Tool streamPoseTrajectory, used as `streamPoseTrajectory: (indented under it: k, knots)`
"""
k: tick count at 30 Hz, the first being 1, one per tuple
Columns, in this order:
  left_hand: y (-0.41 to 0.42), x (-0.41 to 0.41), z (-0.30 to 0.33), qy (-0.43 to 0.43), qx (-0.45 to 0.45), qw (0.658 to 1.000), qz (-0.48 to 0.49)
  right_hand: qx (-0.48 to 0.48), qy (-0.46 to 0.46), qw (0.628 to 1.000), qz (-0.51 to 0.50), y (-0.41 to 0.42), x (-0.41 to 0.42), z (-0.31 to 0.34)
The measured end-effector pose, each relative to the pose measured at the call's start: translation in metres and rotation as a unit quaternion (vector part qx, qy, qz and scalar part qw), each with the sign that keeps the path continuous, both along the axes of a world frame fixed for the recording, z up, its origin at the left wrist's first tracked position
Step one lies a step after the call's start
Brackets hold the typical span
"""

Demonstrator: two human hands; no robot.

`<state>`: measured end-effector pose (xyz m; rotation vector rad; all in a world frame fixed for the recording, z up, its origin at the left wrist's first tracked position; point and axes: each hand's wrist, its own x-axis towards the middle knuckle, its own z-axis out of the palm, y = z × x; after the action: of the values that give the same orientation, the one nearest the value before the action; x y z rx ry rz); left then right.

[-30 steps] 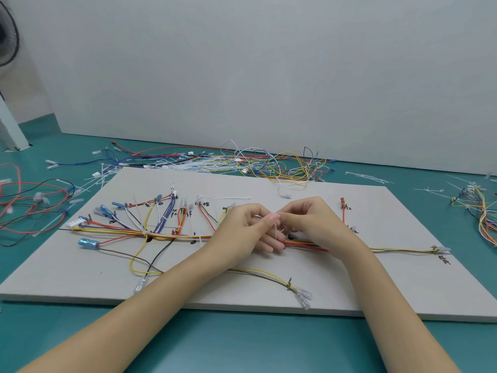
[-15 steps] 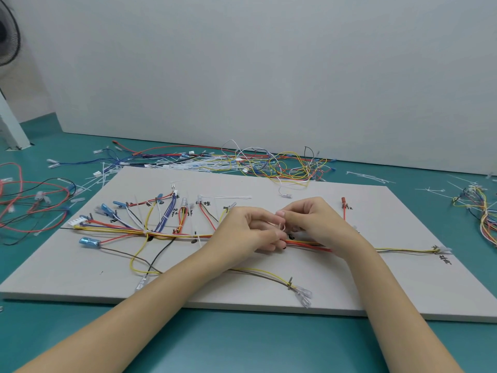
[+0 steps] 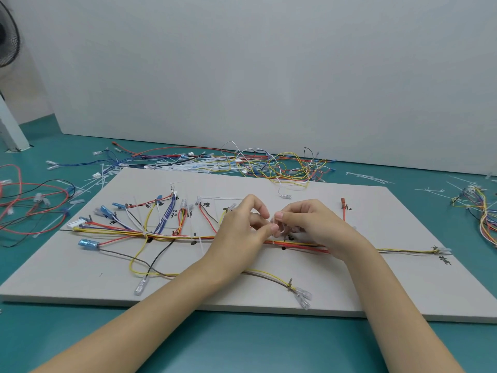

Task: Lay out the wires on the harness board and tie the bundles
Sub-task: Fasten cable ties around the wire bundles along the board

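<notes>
A teal table (image 3: 242, 343) runs back to a plain white wall (image 3: 269, 76), with part of a fan (image 3: 6, 36) at the far left edge. One grey harness board (image 3: 80, 281) lies flat on the table, hand-marked with small black labels. One main wire bundle (image 3: 121, 233) runs left to right across the board's middle, with branches fanning up and down to blue and clear terminals and one white connector (image 3: 76, 224) at its left end. One loose red wire (image 3: 343, 208) stands apart near the board's right side. Two hands meet over the bundle at mid-board: the left hand (image 3: 239, 232) and the right hand (image 3: 312, 227) each pinch a small white cable tie (image 3: 279, 232) looped just above the wires. Three loose wire heaps lie off the board: one behind it (image 3: 269, 162), one at left (image 3: 29, 200), one at right (image 3: 481, 208).
</notes>
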<state>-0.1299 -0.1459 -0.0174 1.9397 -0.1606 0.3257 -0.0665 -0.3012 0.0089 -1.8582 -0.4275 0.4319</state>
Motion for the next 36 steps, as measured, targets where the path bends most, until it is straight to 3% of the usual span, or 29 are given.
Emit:
streamPoseTrajectory:
  k: [4, 36]
  knots:
    - [-0.0009, 0.0013, -0.0028, 0.002, 0.047, 0.999, -0.023, 0.023, 0.022, 0.999, -0.007, -0.0001, 0.0003, 0.0008]
    - [-0.0005, 0.0032, -0.0077, 0.005, 0.083, 0.997, -0.006, 0.014, 0.011, 0.999, 0.029, -0.0038, 0.0023, -0.0028]
